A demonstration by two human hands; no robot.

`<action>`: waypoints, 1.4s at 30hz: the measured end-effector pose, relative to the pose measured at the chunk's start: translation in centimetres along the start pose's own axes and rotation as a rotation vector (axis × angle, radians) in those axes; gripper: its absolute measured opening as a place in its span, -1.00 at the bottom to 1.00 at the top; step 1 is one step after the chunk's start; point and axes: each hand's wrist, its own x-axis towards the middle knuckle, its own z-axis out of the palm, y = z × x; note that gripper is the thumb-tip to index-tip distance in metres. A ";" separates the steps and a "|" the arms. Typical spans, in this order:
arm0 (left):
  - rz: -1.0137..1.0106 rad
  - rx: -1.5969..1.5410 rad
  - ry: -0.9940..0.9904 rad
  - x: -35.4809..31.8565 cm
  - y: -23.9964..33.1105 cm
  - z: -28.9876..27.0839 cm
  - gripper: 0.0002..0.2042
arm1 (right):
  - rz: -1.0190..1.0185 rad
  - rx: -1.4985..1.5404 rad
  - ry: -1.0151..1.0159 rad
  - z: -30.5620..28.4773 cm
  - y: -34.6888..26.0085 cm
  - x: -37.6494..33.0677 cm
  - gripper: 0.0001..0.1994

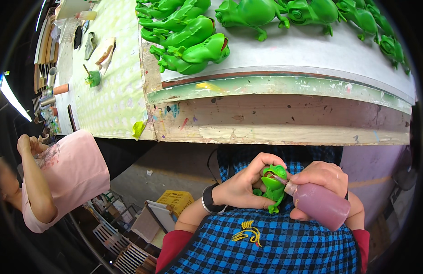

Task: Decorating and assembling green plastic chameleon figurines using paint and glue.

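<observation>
A green toy frog point(274, 187) with its mouth agape is held over my lap by my left hand point(242, 183), whose fingers wrap its side and back. My right hand point(322, 179) grips a squeeze bottle point(322, 205) of pinkish-purple liquid, tilted with its narrow tip at the frog's mouth. The mouth's inside looks reddish. Whether the tip touches the mouth I cannot tell. Both hands are just above my blue checked apron point(257, 237).
Several green frogs point(252, 16) lie on white paper on the table ahead, behind its worn wooden edge point(275, 134). A green-stained cup point(93, 78) holding a stick stands on the left tabletop. A person in a pink shirt point(69, 178) sits at left, near a yellow crate point(175, 201).
</observation>
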 end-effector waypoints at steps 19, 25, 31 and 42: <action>0.069 -0.059 -0.012 0.3 0.4 0.0 -0.34 | 0.043 0.005 -0.049 -0.2 -0.2 0.2 -0.51; 0.074 -0.029 -0.005 0.3 0.4 0.0 -0.34 | 0.060 -0.004 -0.051 0.0 0.0 0.0 -0.46; 0.081 -0.034 0.004 0.3 0.3 -0.1 -0.34 | 0.061 -0.036 -0.064 -0.1 0.2 0.0 -0.46; -0.010 0.002 -0.004 0.3 0.3 -0.1 -0.34 | 0.032 -0.043 -0.010 -0.1 -0.1 0.1 -0.46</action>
